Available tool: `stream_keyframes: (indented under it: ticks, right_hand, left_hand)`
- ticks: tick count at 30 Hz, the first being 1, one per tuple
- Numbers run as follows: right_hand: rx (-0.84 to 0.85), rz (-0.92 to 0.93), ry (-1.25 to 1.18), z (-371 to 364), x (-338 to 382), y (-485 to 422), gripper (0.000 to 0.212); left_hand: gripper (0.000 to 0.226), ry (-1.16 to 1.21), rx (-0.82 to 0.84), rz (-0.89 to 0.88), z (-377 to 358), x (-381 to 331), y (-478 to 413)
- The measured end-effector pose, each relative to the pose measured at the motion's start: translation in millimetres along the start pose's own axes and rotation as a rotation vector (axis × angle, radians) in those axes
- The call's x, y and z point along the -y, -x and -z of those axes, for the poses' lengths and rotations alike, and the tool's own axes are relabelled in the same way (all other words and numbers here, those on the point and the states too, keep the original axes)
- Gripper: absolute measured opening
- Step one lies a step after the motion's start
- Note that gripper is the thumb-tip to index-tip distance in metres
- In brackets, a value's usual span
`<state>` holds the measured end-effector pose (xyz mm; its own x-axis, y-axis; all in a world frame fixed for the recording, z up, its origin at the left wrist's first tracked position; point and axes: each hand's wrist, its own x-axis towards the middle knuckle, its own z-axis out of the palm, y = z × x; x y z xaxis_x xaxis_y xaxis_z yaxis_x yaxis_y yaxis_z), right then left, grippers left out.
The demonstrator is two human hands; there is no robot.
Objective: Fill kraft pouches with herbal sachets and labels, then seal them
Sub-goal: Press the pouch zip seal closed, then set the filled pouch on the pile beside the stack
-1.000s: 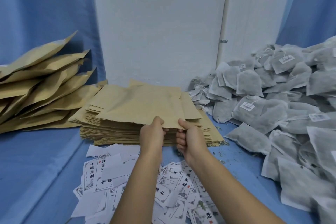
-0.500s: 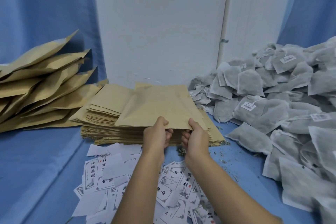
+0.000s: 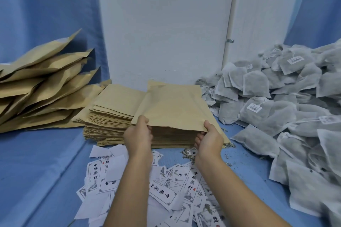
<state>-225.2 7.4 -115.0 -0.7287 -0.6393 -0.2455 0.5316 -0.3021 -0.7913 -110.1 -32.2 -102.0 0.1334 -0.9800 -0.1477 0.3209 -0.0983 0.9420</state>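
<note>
cam: head-worn | dir: fwd+down | range: close over blue surface (image 3: 46,162) | views: 1

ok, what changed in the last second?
Still pinching the kraft pouch, the left hand and right hand slid apart along its near edge toward the corners; the pouch shifted right. The pouch stack, labels and sachets stayed put.

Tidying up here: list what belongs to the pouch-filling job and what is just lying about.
Job: held kraft pouch, left hand, right hand, empty pouch stack, sachet pile, labels, filled pouches.
Lying about: spilled herb crumbs, blue cloth, white panel.
</note>
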Motion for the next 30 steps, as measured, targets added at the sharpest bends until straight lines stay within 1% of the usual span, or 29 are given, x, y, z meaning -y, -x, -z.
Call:
stream_keyframes:
  ticks: [2,4,8,10,12,14,16,17,18,19,20,22,23,25,28,30]
  right_hand:
    - [0.002,0.003,0.019,2,1,-2,0.014]
    - [-0.011,-0.006,0.038,2,0,-1,0.012]
    - [-0.001,-0.02,0.053,0,0,2,0.013]
    - [0.0,-0.037,0.052,-2,2,4,0.017]
    - [0.006,-0.05,0.061,-3,3,7,0.021]
    - [0.036,-0.067,0.072,-5,2,10,0.023]
    - [0.111,-0.085,0.081,-7,0,14,0.021]
    - [0.16,-0.094,0.086,-9,-1,16,0.018]
    - [0.2,-0.103,0.09,-10,-2,19,0.015]
    - [0.227,-0.112,0.096,-12,-2,22,0.013]
    - [0.242,-0.122,0.098,-12,-1,24,0.012]
    - [0.256,-0.156,0.065,-12,2,27,0.011]
    - [0.257,-0.173,0.032,-12,4,28,0.009]
    - [0.268,-0.193,-0.025,-13,4,27,0.012]
    - [0.372,-0.227,-0.043,-23,3,28,0.016]
    - [0.444,-0.227,-0.022,-42,2,32,0.018]
  left_hand:
    - [0.021,-0.008,-0.064,-0.023,4,-1,-3]
    - [0.021,0.019,-0.102,-0.01,6,1,-5]
    - [0.028,0.066,-0.202,-0.037,2,3,-4]
    - [0.031,0.146,-0.25,-0.061,0,3,-4]
    - [0.035,0.215,-0.26,-0.084,-2,3,-2]
    - [0.032,0.246,-0.205,-0.11,-5,3,1]
    - [0.016,0.33,-0.063,-0.102,-12,2,3]
    - [0.021,0.343,0.019,-0.097,-16,2,5]
    - [0.031,0.334,0.081,-0.077,-19,1,6]
    - [0.037,0.313,0.111,-0.055,-21,0,5]
    - [0.038,0.289,0.126,-0.039,-22,-1,5]
    - [0.03,0.243,0.13,-0.045,-18,-2,1]
    - [0.027,0.215,0.126,-0.067,-15,-3,-1]
    - [0.025,0.166,0.133,-0.124,-7,-11,-5]
    - [0.024,0.158,0.159,-0.202,3,-31,-11]
    - [0.025,0.203,0.168,-0.238,12,-49,-15]
